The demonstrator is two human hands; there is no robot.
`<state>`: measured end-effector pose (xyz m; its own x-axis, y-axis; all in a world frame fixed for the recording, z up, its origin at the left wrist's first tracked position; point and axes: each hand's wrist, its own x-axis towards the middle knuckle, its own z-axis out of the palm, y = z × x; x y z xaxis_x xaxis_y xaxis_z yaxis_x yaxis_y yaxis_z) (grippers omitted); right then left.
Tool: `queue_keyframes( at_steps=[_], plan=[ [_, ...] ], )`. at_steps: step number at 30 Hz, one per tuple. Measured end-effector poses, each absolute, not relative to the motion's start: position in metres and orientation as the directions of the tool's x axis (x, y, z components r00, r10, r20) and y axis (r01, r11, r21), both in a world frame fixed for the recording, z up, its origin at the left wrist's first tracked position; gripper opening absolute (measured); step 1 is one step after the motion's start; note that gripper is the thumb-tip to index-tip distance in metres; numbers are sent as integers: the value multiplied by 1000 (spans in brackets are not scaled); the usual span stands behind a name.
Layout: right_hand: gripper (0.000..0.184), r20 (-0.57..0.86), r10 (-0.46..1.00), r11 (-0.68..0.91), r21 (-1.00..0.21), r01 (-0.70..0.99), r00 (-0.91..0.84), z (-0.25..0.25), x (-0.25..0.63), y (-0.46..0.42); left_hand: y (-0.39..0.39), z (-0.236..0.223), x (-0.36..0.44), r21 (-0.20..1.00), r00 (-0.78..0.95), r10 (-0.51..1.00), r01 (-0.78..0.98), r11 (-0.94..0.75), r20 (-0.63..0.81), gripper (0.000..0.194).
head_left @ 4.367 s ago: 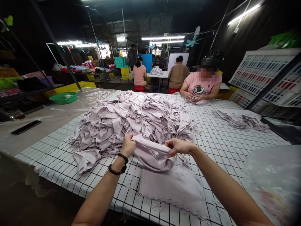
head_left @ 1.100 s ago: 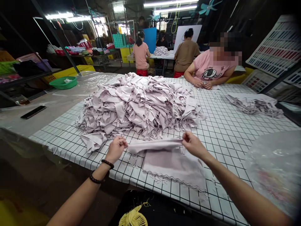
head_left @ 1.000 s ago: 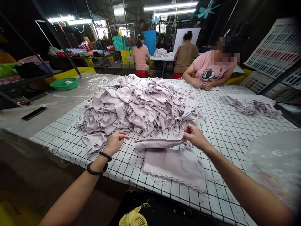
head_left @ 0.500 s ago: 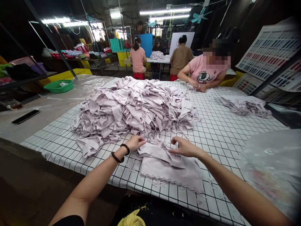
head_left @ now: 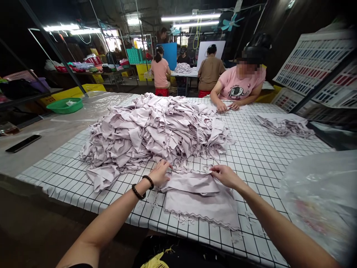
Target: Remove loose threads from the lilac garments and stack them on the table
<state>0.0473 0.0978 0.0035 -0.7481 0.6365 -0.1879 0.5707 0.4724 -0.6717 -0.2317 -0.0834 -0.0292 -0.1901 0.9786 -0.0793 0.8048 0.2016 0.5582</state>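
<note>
A pale lilac fabric piece (head_left: 192,182) lies across the top of a flat stack of the same cloth (head_left: 200,208), whose near edge is scalloped. My left hand (head_left: 160,173), with two dark bead bracelets on the wrist, rests at the left end of the upper piece. Its fingers and thumb are apart. At the far right corner of that piece, my right hand (head_left: 225,175) has its thumb and fingers pinched on the edge. Just beyond both hands rises a big heap of crumpled lilac fabric pieces (head_left: 161,128).
The table has a white cloth with a black grid (head_left: 251,156). A clear plastic bag (head_left: 320,201) lies at right, a smaller fabric pile (head_left: 284,124) behind it. At left are a phone (head_left: 23,143) and green basin (head_left: 64,106). A co-worker (head_left: 241,83) sits across.
My right hand has come down and closed on the far right corner of the upper piece. That piece now lies straighter and flatter. The left hand's fingers have spread at its left end.
</note>
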Motion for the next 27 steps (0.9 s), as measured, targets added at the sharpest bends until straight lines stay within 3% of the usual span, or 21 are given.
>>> queue_keyframes(
  at_steps=[1,3,5,8,12,14,16,20,22,25,27],
  plan=[
    [24,-205,609,332,-812,481,-766,7,47,98,-85,-28,-227,523,-155,987,839,150,-34,51],
    [33,-212,536,90,-948,305,-817,16,46,98,-87,-29,-218,455,-48,999,890,33,22,62],
    [34,-190,454,-20,-979,203,-871,28,46,97,-88,-36,-214,433,42,999,900,-46,18,73],
    [29,-169,310,-47,-986,163,-936,44,48,98,-88,-46,-214,474,92,996,876,-86,10,75],
    [31,-232,140,86,-966,245,-963,58,47,100,-88,-45,-219,714,92,995,694,-94,41,50],
    [33,-237,110,205,-945,255,-965,63,46,100,-88,-40,-223,846,98,995,529,-64,13,26],
    [34,-215,111,323,-915,240,-970,67,44,100,-88,-34,-228,906,127,992,422,-28,-28,9],
    [32,-193,138,494,-837,236,-971,73,44,103,-93,-23,-235,926,173,982,377,3,-73,11],
    [29,-198,144,537,-807,245,-970,76,44,101,-97,-13,-229,895,105,993,446,0,-53,17],
    [25,-165,143,611,-761,218,-976,83,41,89,-106,13,-201,802,-102,988,596,-30,113,20],
    [23,-128,127,685,-706,180,-984,90,35,74,-111,33,-175,814,-173,964,576,-69,204,23]
  ],
)
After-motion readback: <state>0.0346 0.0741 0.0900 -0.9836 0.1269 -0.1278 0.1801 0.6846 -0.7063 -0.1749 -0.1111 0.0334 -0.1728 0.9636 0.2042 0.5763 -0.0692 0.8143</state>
